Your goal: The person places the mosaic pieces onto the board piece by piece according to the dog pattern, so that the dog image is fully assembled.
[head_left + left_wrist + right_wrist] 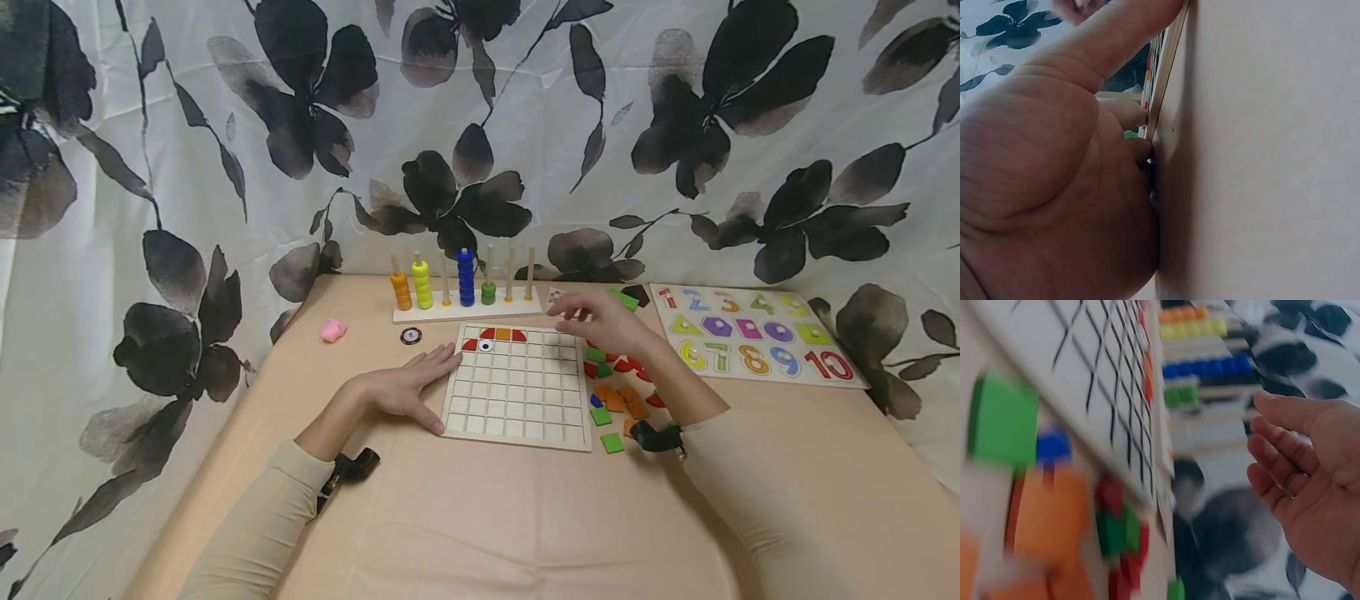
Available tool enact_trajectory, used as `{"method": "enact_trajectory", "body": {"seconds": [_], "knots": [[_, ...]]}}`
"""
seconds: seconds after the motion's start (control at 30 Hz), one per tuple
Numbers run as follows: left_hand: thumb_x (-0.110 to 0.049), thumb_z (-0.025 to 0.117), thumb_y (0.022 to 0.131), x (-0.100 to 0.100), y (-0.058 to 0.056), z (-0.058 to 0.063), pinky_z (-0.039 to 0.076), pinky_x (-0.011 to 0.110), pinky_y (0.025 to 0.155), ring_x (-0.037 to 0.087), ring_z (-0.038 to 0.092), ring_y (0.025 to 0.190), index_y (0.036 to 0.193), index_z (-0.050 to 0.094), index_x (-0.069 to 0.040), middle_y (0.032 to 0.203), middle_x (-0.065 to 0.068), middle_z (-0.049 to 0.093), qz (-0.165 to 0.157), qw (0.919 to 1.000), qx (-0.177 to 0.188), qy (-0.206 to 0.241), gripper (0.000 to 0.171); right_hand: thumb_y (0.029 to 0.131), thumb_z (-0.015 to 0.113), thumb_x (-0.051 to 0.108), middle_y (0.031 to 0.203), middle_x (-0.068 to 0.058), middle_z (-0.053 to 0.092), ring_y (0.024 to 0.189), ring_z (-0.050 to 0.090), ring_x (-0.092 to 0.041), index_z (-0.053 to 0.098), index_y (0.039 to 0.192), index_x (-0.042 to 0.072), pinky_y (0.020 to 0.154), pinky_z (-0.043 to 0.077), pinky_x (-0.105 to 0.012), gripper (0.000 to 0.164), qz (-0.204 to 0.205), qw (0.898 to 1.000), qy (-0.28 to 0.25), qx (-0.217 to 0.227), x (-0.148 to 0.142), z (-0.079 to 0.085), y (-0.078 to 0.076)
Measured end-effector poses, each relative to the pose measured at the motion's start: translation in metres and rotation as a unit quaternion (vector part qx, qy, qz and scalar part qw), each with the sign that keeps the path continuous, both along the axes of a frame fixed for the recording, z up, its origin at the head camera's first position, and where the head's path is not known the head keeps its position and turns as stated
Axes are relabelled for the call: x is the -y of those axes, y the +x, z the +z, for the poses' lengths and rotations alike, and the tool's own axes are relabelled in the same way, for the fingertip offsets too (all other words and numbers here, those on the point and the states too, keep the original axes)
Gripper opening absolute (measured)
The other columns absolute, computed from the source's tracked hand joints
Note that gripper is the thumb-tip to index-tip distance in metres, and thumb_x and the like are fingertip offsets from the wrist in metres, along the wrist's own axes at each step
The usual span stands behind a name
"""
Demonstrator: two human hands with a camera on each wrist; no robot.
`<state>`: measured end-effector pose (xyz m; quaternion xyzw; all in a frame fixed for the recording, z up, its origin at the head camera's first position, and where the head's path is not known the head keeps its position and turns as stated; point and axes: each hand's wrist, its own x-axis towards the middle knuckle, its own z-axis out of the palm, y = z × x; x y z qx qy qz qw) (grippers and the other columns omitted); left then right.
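A white board with a square grid lies on the table. Near its top left sit an orange square, curved red pieces and a tile with a dark blue dot. My left hand rests against the board's left side, fingers extended and thumb at the lower left corner; the left wrist view shows its palm beside the board's edge. My right hand hovers over the upper right corner. In the right wrist view that hand has loosely bent fingers with nothing between them.
Loose green, orange, red and blue tiles lie right of the board. Behind it stands a peg rack with coloured beads. A number board lies at right; a pink object and a round black-and-white disc at left.
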<state>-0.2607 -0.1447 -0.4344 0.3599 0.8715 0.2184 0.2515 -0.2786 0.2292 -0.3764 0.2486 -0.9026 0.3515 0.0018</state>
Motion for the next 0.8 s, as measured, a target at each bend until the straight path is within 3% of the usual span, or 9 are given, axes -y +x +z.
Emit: {"method": "enact_trajectory", "body": {"seconds": [0.17, 0.33, 0.5, 0.8], "knots": [[-0.060, 0.078, 0.068, -0.001, 0.000, 0.000, -0.001, 0.047, 0.118, 0.022, -0.012, 0.146, 0.156, 0.005, -0.023, 0.161, -0.001, -0.012, -0.003, 1.0000, -0.001, -0.003, 0.120, 0.089, 0.069, 0.021, 0.106, -0.003, 0.066, 0.090, 0.055, -0.019, 0.070, 0.112, 0.025, 0.075, 0.050, -0.034, 0.023, -0.041, 0.999, 0.019, 0.010, -0.047, -0.003, 0.014], [-0.060, 0.077, 0.068, -0.003, 0.000, 0.001, -0.001, 0.047, 0.118, 0.021, -0.012, 0.147, 0.156, 0.005, -0.025, 0.161, -0.001, -0.011, -0.001, 1.0000, 0.003, -0.002, 0.119, 0.089, 0.069, 0.021, 0.102, -0.003, 0.065, 0.092, 0.054, -0.024, 0.069, 0.116, 0.020, 0.072, 0.052, -0.035, 0.027, -0.064, 0.996, 0.015, 0.063, -0.078, -0.013, 0.020], [-0.059, 0.077, 0.069, -0.003, 0.000, 0.001, -0.001, 0.047, 0.118, 0.021, -0.012, 0.147, 0.156, 0.006, -0.025, 0.161, -0.001, -0.011, 0.002, 1.0000, 0.009, 0.002, 0.118, 0.089, 0.070, 0.022, 0.100, -0.006, 0.063, 0.090, 0.054, -0.027, 0.069, 0.118, 0.014, 0.068, 0.052, -0.035, 0.030, -0.078, 0.993, 0.008, 0.091, -0.094, -0.026, 0.019], [-0.060, 0.077, 0.069, -0.003, 0.001, 0.002, 0.000, 0.047, 0.118, 0.022, -0.012, 0.147, 0.156, 0.005, -0.023, 0.161, 0.000, -0.011, -0.001, 1.0000, -0.001, -0.006, 0.118, 0.091, 0.067, 0.014, 0.097, -0.007, 0.066, 0.083, 0.056, -0.027, 0.069, 0.116, 0.010, 0.063, 0.054, -0.034, 0.026, -0.056, 0.994, 0.006, 0.092, -0.106, -0.047, 0.010]]}}
